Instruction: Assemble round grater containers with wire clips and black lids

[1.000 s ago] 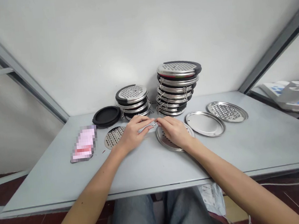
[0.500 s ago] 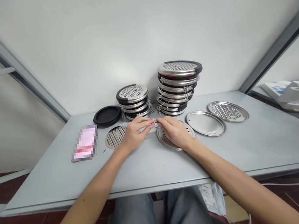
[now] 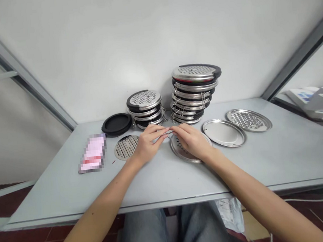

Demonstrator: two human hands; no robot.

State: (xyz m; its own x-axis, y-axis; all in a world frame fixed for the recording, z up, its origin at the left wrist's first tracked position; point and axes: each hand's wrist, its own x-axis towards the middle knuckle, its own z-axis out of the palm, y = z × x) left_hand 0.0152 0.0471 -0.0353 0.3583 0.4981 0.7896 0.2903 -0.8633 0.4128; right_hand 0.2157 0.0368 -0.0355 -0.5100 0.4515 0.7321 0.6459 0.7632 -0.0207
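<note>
My left hand and my right hand meet fingertip to fingertip over the table's middle, both pinching a small metal wire clip between them. Under my right hand lies a round metal plate with holes, partly hidden by it. A perforated grater disc rests flat beside my left hand. Behind the hands stand a shorter stack of round graters with black rims and a taller stack, with wire clips hanging from their sides.
A black round tray and a pixelated pink item are at the left of the grey table. To the right lie a smooth metal plate and a coarse grater plate. A wall rises behind.
The wire clip has turned slightly between my fingertips. Both hands keep their pinch, and the whole view has shifted a little.
</note>
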